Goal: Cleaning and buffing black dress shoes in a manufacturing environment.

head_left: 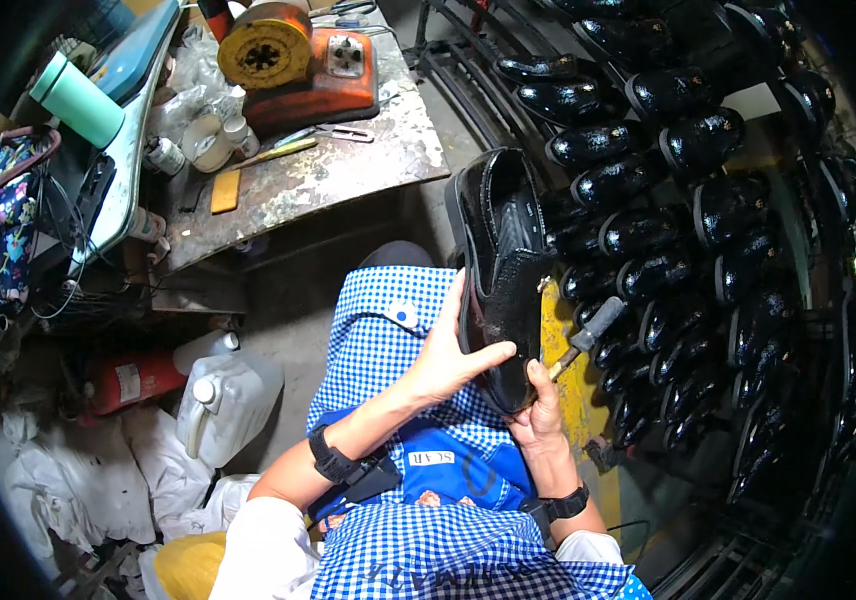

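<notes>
Rows of glossy black shoes (648, 215) fill the rack on my right, and a stained tabletop (348, 165) with an orange machine (298, 65) stands ahead. I sit with a blue checked apron (398, 330) over my lap. My left hand (448, 355) is clamped on the side of a black shoe (503, 270), which stands upright above my knee. My right hand (540, 415) grips the shoe's lower end and also holds a small hammer (588, 330). A white jug (228, 400) stands on the floor at my left.

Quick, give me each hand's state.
Left hand: closed on the black shoe.
Right hand: closed on a hammer, under the shoe.
</notes>
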Demonstrator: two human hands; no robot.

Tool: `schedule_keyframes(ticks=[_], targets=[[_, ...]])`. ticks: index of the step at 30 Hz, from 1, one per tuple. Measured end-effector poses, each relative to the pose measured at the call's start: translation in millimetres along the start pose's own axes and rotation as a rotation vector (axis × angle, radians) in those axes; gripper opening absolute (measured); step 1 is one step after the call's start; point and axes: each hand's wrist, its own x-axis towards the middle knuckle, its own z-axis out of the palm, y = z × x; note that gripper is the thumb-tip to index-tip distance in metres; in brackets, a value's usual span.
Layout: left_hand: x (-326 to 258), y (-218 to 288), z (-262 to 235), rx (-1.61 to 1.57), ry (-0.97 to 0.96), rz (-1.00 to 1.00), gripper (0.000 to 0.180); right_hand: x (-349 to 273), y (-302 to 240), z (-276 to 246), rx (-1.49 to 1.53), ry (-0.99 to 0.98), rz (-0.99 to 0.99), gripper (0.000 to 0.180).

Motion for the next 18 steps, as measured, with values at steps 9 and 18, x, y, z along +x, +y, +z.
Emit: schedule_keyframes(ticks=[9,18], targets=[[13.8,-5.9,1.7,-0.073,0.265,-0.163,0.053,-1.5,-8.7,32.9,0.113,0.077,-0.003,0.033],[6.2,2.6,-5.1,-0.154,0.062,-0.084,0.067,-3.1,-8.4,24.3,0.011,-0.005,-0.004,0.044]])
